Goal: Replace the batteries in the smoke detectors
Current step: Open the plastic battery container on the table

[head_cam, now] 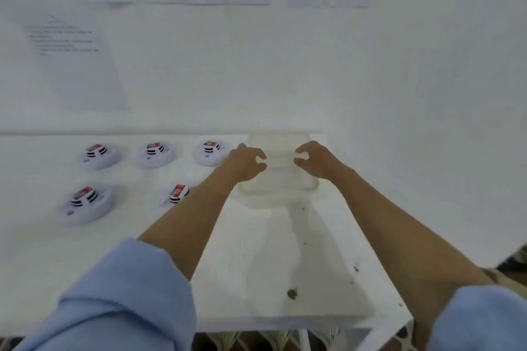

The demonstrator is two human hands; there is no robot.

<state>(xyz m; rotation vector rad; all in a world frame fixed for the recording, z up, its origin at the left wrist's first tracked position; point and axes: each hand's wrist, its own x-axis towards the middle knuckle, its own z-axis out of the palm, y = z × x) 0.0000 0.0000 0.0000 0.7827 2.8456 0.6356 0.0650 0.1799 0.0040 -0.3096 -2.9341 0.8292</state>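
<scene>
Head view shows five smoke detectors [155,151] left of centre on the white table [285,251], with red-labelled blocks on top. Both hands reach to a clear container [278,182] at centre. The left hand [246,162] and right hand [315,159] curl thumb and fingers at its top, but blur hides whether they pinch it. This looks like the fetching-supplies step. The next move calls for opening the container or drawing it closer.
</scene>
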